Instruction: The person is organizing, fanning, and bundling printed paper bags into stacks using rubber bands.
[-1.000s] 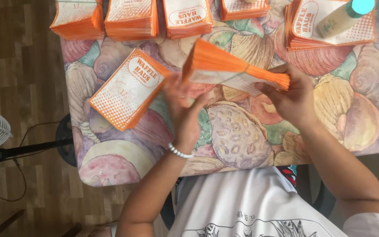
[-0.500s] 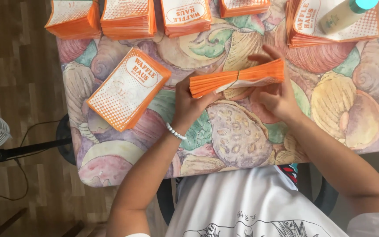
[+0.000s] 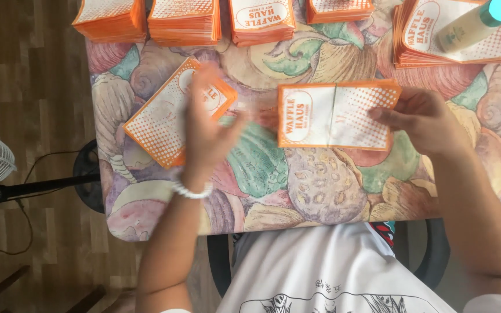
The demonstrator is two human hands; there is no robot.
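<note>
Centrally, an orange-bordered paper packet (image 3: 334, 114) lies flat, printed face up, on the shell-patterned table (image 3: 320, 185). Right hand (image 3: 427, 120) pinches its right edge, fingers closed on it, probably to steady it. Left hand (image 3: 204, 130), blurred, hovers fingers spread and empty above a slanted packet pile (image 3: 158, 124). Squared stacks (image 3: 184, 20) line the far edge; a pale bottle (image 3: 471, 26) lies across one stack.

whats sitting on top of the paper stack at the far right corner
A pale bottle with a turquoise cap lies on the fanned stack of orange-edged papers; the print beneath it is hidden.
</note>
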